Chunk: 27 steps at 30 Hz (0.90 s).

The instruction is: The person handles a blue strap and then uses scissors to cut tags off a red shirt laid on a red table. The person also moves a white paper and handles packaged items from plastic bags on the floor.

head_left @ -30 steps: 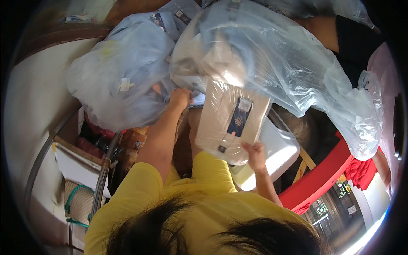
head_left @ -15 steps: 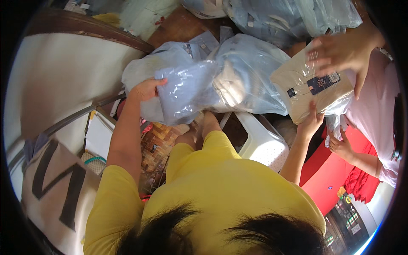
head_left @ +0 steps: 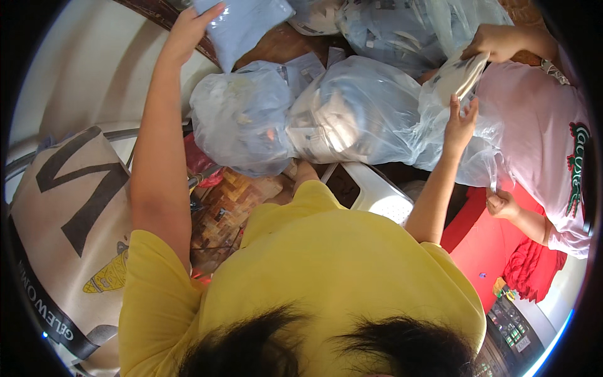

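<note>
Left hand [head_left: 188, 28] was raised far up and to the left, fingers closed on the lower edge of a flat pale-blue plastic packet [head_left: 242, 22], held above the brown tabletop [head_left: 282, 47]. Right hand [head_left: 460, 124] was open, palm flat against the side of a large clear plastic bag [head_left: 361, 110]; touching, not gripping. A co-worker's hand [head_left: 496, 41], from a pink-shirted person at right, pinched a cream-coloured flat parcel [head_left: 458, 72] at the mouth of that bag, just above the right hand. The co-worker's other hand [head_left: 502, 204] was low, clenched on the bag's trailing plastic.

Second clear bag [head_left: 242, 119] lay just left of the first, touching it, bluish and full. More filled clear bags [head_left: 402, 25] sat behind on the table, with small dark-and-white labels showing through the plastic; print too small to tell. A grey flat packet [head_left: 308, 63] lay between the two front bags. White plastic stool [head_left: 377, 195] stood below the bags. Beige sack with bold black lettering [head_left: 69, 207] lay at far left. Red cloth [head_left: 534, 276] was at lower right.

Against half a second earlier: left hand had left the front bag and gone up with the blue packet; the cream parcel had passed from the right hand's support to the co-worker's grasp at the bag mouth.
</note>
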{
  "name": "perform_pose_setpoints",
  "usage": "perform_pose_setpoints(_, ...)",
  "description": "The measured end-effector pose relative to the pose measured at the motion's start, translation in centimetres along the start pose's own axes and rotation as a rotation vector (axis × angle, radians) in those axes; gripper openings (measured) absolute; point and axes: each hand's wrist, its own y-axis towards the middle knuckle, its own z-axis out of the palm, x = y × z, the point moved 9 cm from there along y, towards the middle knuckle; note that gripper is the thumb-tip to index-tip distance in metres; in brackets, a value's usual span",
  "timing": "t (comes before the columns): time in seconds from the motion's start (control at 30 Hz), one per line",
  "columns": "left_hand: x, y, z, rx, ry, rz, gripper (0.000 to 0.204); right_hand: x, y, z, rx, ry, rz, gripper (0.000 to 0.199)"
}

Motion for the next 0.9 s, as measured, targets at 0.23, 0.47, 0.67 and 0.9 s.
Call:
perform_pose_setpoints(0.23,-8.4,-10.7,20.8,0.022,0.652,0.743,0.041,8.6,-11.6,13.8,0.735,1.194,0.896,0.065)
perform_pose_setpoints(0.47,8.1,-12.9,27.5,0.613,0.503,0.257,0.079,-9.0,-20.5,19.4,0.901,0.879,1.167,0.041)
perform_pose_setpoints(0.67,28.2,-9.3,17.2,0.378,-0.343,-0.838,0.088,-5.7,-25.2,25.4,1.403,0.909,1.039,0.028)
perform_pose_setpoints(0.9,16.5,0.9,-0.6,-0.082,0.517,-0.450,0.042,-3.3,-26.4,48.8,1.800,0.813,0.719,0.072)
